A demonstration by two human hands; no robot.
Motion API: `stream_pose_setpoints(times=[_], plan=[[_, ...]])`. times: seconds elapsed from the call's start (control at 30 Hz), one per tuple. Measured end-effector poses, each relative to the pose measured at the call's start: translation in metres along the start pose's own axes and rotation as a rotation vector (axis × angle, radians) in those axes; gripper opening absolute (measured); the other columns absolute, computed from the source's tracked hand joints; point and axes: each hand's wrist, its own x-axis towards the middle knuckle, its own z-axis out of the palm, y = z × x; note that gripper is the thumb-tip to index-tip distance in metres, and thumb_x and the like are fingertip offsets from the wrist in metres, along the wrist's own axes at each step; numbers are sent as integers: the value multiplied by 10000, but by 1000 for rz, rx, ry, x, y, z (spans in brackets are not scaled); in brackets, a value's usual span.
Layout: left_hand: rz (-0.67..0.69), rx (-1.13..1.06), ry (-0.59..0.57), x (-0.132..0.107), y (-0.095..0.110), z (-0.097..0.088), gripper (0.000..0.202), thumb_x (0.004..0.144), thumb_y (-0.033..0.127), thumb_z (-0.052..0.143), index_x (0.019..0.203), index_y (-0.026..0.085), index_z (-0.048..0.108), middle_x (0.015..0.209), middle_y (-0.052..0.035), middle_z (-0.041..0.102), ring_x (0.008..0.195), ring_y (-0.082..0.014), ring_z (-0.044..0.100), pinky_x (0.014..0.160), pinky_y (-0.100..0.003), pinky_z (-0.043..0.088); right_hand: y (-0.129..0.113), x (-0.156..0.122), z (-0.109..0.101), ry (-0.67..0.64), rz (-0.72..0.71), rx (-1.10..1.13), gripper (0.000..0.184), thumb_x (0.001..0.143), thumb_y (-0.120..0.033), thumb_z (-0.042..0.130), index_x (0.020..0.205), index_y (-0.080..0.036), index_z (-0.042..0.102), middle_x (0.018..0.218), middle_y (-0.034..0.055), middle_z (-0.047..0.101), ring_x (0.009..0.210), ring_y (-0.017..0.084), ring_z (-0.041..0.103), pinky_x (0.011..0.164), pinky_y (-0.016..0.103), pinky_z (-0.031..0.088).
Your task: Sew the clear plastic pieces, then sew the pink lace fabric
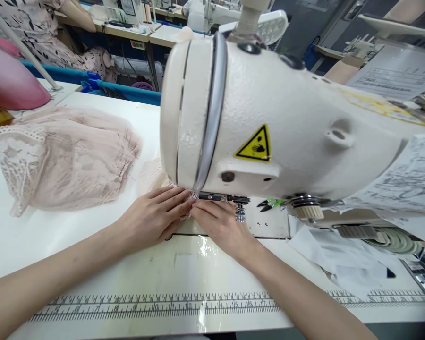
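Observation:
A large cream sewing machine (pixel 286 123) stands before me, its head hiding part of the work. Under it lies a piece of pale pink lace fabric (pixel 152 174), mostly covered by the machine and my hands. My left hand (pixel 150 217) rests on the lace with its fingers stretched out flat, tips close to the needle area. Closed fingers of my right hand (pixel 221 224) pinch the lace edge beside the presser foot; their tips are partly hidden. To the left, a pale pink lace garment piece (pixel 81 156) lies loosely bunched on the white table (pixel 92 264).
Green-handled thread snips (pixel 271 204) lie behind my right hand. White paper pieces (pixel 340 255) and a coiled pale green tape (pixel 393 241) are at the right. A printed ruler (pixel 156 307) runs along the front edge. A pink rounded object (pixel 14 71) and another person (pixel 56 38) are at the left.

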Motion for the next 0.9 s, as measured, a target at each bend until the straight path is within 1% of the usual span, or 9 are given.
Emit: stream_pose_setpoints(times=[0.2, 0.33, 0.43, 0.5, 0.57, 0.63, 0.73, 0.8, 0.9], plan=[[-5, 4, 16, 0, 1, 0, 362, 943, 208, 430, 1237, 103, 614, 1228, -113, 673, 1148, -274, 633, 966, -416, 532, 8, -4, 2, 2, 52, 27, 211, 924, -128, 547, 1025, -244, 691, 1001, 17, 713, 822, 128, 637, 763, 263, 469], [-10, 1, 13, 0, 1, 1, 374, 935, 204, 421, 1243, 112, 611, 1215, -114, 679, 1155, -273, 629, 988, -431, 517, 9, -2, -2, 7, 76, 27, 177, 931, -170, 556, 999, -246, 700, 950, 3, 725, 773, 112, 640, 714, 244, 465], [-13, 6, -5, -1, 0, 1, 387, 928, 212, 423, 1263, 118, 593, 1231, -119, 669, 1170, -275, 620, 993, -430, 512, 8, -3, -2, 57, 125, -1, 161, 941, -206, 553, 963, -245, 708, 891, -12, 732, 725, 105, 634, 681, 235, 460], [-18, 14, -13, -1, 0, 2, 393, 927, 218, 422, 1274, 124, 581, 1247, -120, 660, 1186, -278, 608, 995, -429, 509, 9, -3, 0, 84, 172, 2, 179, 955, -237, 536, 960, -255, 714, 862, -13, 731, 715, 116, 634, 683, 238, 470], [-23, 17, -16, 0, 0, 2, 395, 932, 228, 417, 1281, 130, 574, 1254, -118, 657, 1196, -282, 600, 998, -432, 504, 10, -2, 1, 73, 205, 47, 216, 971, -256, 501, 990, -282, 714, 866, -16, 729, 749, 130, 643, 706, 248, 491], [-30, 14, -18, 1, -1, 1, 393, 941, 239, 410, 1281, 132, 575, 1256, -117, 655, 1189, -287, 604, 993, -437, 503, 11, -1, 2, 47, 213, 95, 257, 984, -259, 460, 1032, -314, 707, 887, -26, 728, 795, 138, 652, 727, 262, 510], [-39, 13, -21, 2, -1, 0, 389, 958, 248, 402, 1287, 128, 573, 1254, -118, 657, 1159, -292, 621, 978, -443, 505, 12, 1, 2, 45, 215, 111, 302, 991, -256, 425, 1078, -345, 699, 912, -25, 729, 837, 151, 654, 735, 284, 522], [-35, 23, -12, 2, -1, 0, 374, 966, 236, 407, 1288, 144, 574, 1256, -101, 658, 1161, -281, 621, 1001, -442, 487, 13, 1, 1, 50, 223, 109, 296, 987, -260, 439, 1090, -347, 703, 927, -17, 731, 838, 153, 652, 732, 285, 515], [6, 49, 10, 0, -1, -1, 350, 965, 176, 422, 1274, 187, 586, 1266, -38, 659, 1204, -232, 598, 1064, -402, 441, 11, -3, 0, 64, 207, 69, 233, 971, -295, 506, 1048, -328, 723, 905, -14, 736, 750, 130, 643, 682, 260, 475]])
